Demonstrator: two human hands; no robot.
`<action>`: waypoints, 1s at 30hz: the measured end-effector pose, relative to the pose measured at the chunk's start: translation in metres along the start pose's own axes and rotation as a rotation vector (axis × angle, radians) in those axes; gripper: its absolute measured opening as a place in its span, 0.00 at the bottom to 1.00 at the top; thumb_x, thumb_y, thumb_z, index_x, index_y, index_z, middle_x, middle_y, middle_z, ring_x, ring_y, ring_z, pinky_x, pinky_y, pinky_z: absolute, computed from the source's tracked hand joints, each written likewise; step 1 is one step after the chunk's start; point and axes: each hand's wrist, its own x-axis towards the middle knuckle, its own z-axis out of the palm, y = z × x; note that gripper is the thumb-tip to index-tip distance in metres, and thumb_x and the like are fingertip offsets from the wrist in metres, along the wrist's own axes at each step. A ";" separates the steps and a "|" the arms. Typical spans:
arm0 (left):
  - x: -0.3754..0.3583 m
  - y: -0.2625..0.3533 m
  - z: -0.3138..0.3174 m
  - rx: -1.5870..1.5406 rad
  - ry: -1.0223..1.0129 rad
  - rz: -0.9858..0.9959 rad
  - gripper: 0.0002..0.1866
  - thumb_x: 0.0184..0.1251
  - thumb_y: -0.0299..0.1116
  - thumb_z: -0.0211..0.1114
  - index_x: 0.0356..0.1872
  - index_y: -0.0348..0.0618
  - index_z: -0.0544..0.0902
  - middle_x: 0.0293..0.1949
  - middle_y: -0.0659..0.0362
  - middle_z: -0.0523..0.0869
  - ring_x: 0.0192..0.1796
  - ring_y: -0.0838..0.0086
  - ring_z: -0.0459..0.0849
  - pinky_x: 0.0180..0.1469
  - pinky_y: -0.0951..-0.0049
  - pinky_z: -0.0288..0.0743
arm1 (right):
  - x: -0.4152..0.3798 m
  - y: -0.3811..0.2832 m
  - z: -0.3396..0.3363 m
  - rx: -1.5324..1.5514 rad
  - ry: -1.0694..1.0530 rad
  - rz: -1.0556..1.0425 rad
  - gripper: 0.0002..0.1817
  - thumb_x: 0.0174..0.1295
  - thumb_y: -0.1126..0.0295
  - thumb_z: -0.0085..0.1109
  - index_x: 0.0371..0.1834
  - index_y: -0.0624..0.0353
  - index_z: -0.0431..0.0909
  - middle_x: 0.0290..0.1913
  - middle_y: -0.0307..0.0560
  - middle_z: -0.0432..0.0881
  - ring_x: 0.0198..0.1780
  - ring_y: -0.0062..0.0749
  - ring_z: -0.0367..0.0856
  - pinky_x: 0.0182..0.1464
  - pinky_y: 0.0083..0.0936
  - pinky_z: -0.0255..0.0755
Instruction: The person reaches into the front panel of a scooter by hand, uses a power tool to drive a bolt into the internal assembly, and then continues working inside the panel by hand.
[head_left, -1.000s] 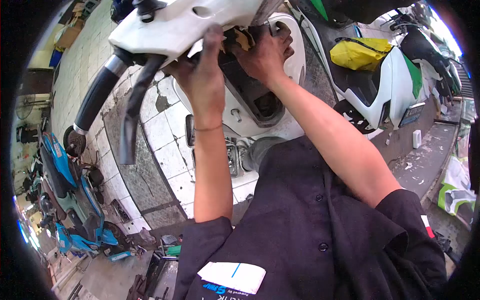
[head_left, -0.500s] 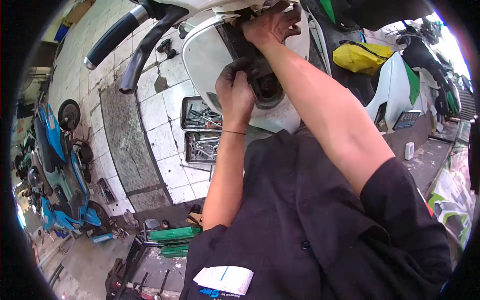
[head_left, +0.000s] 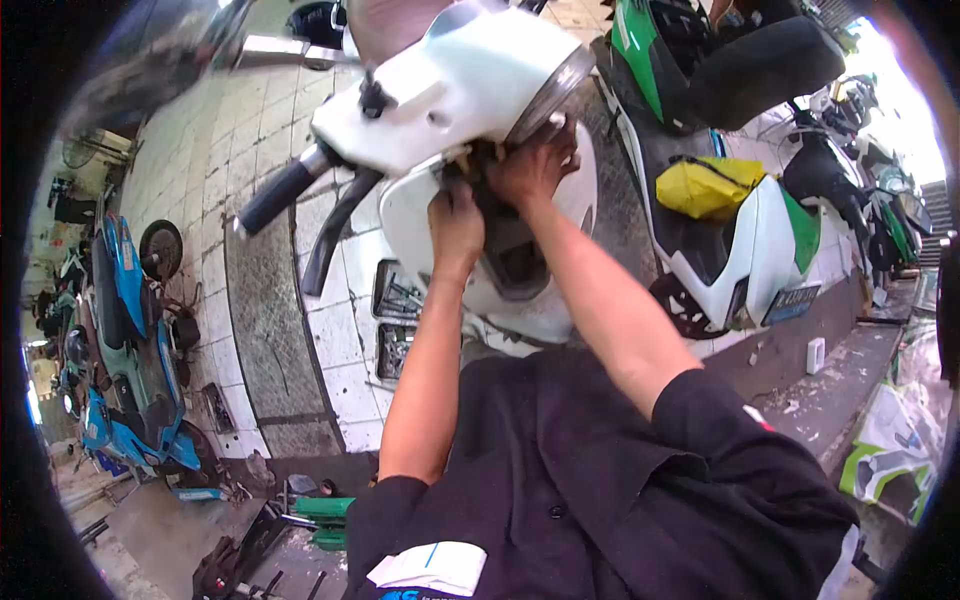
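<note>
A white scooter's handlebar cover (head_left: 450,85) extends over both my hands, with a black grip (head_left: 275,198) and brake lever (head_left: 340,235) on its left side. Below it is the white front panel (head_left: 405,215), with a dark recess (head_left: 515,265) down its middle. My left hand (head_left: 457,228) is closed at the top of this recess, its fingertips hidden. Just right of it, my right hand (head_left: 535,172) reaches under the cover with curled fingers. Whatever the fingers of either hand grip is too dark and covered to make out.
Two tool trays (head_left: 398,290) (head_left: 396,350) lie on the tiled floor left of the scooter. A white and green scooter (head_left: 735,245) with a yellow bag (head_left: 710,187) stands on the right. On the left is a blue motorbike (head_left: 130,350); a green case (head_left: 325,508) lies low down.
My view has tilted upward, so more of the handlebar cover shows. My left hand has moved up from the recess's middle to its top, close beside my right hand.
</note>
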 end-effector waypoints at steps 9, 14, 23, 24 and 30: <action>-0.014 -0.031 0.013 0.084 0.035 -0.021 0.24 0.71 0.46 0.48 0.46 0.29 0.78 0.46 0.44 0.82 0.49 0.53 0.79 0.54 0.60 0.69 | 0.008 0.014 -0.007 0.139 -0.289 0.047 0.45 0.44 0.50 0.63 0.64 0.62 0.58 0.66 0.69 0.49 0.67 0.66 0.46 0.59 0.64 0.47; -0.011 0.002 0.034 0.168 0.174 0.056 0.21 0.68 0.41 0.54 0.44 0.28 0.80 0.43 0.43 0.84 0.44 0.54 0.83 0.49 0.60 0.72 | 0.011 0.014 -0.010 0.215 -0.092 -0.025 0.39 0.41 0.53 0.64 0.57 0.61 0.64 0.66 0.58 0.50 0.66 0.54 0.45 0.58 0.55 0.45; 0.007 -0.014 0.051 0.145 0.285 -0.096 0.20 0.66 0.38 0.55 0.46 0.27 0.79 0.48 0.42 0.81 0.50 0.53 0.81 0.53 0.61 0.71 | 0.011 0.012 -0.015 0.211 -0.127 -0.006 0.38 0.39 0.52 0.64 0.55 0.58 0.66 0.66 0.57 0.50 0.67 0.51 0.44 0.59 0.52 0.41; 0.013 -0.022 0.055 0.226 0.361 -0.042 0.21 0.66 0.39 0.54 0.46 0.26 0.79 0.49 0.41 0.81 0.51 0.50 0.80 0.53 0.59 0.71 | 0.013 0.013 -0.019 0.219 -0.154 0.010 0.37 0.39 0.53 0.64 0.55 0.57 0.67 0.66 0.56 0.51 0.67 0.50 0.44 0.59 0.51 0.42; 0.033 -0.009 0.067 0.485 0.326 -0.224 0.23 0.64 0.41 0.51 0.40 0.24 0.79 0.45 0.35 0.80 0.50 0.43 0.77 0.50 0.51 0.70 | 0.006 0.025 0.015 0.113 -0.024 0.005 0.29 0.44 0.59 0.60 0.55 0.47 0.70 0.68 0.49 0.54 0.66 0.45 0.50 0.57 0.48 0.45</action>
